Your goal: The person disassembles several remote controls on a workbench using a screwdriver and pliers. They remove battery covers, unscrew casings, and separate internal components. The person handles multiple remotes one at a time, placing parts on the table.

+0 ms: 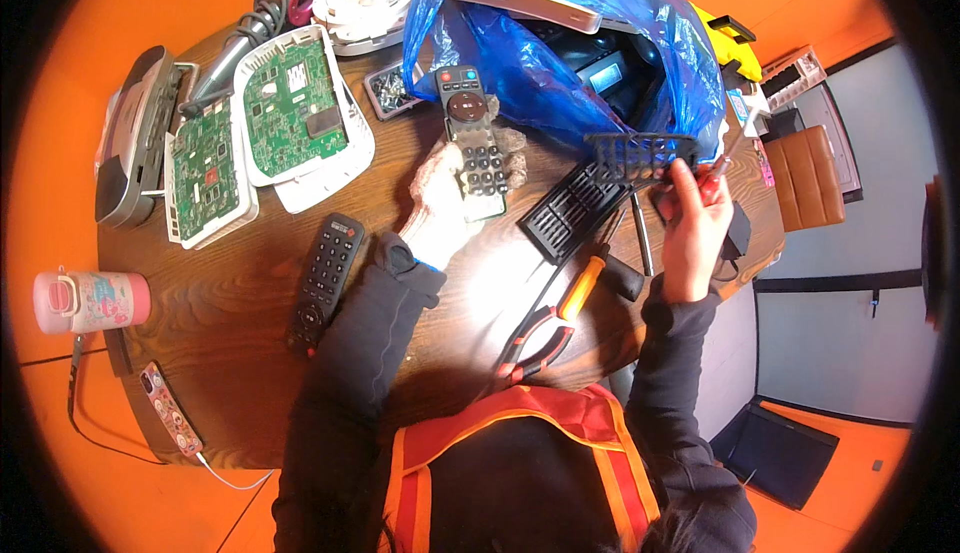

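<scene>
My left hand [432, 203], in a pale glove, is closed around an opened remote control [468, 106] whose rubber keypad shows. In my bare right hand [693, 233], thumb and fingers grip a black remote cover with rows of button holes [630, 156]. A slim red-handled tool [712, 189] also shows by those fingers; its kind is hard to make out. Just below the cover lies a black slotted panel [560, 216] on the table. Closer to me are an orange-handled tool [583, 288] and pliers with red and black handles [540, 348]. Another black remote [328, 271] rests left of my left forearm.
A large blue plastic bag [490, 68] holding dark devices stands at the far side of the wooden table [230, 313]. White casings with green circuit boards [290, 103] sit far left, near a small box of screws [391, 91]. A pink cup [92, 301] is at the left edge.
</scene>
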